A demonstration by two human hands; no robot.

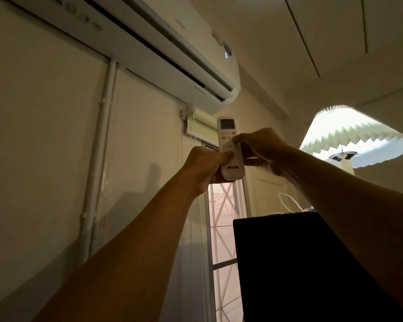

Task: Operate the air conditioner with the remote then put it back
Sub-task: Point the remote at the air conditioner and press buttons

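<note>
up at arm's length between both hands sits the aux remote (230, 147), white, upright, display end on top, aimed toward the wall air conditioner (135, 45) that hangs above and to the left of the hands. remote looks light, rigid plastic, smooth shell so probably a bit slippery; not fragile but a drop from this height would likely knock it about. best hold is judged to be low on the body around the logo area, sides pinched, leaving the button field free.

left hand (204, 165) is curled tight around the lower half of the remote from its left side, thumb lying across the front just above the logo, fingers wrapped behind and not visible. firm grasp, it carries the weight.

right hand (258, 147) comes in from the right side, fingers bent, one fingertip (235, 138) resting on the button rows just under the small display. rest of that hand cups loosely against the remote's right edge, so touching and pressing rather than gripping; cannot tell which button.

step in hand looks like pressing a key, putting back not yet done. beyond the right hand glows a pleated lamp shade (356, 135); below the right forearm sits a dark cabinet top (289, 263). window with grille (223, 205) shows just under the left hand.
</note>
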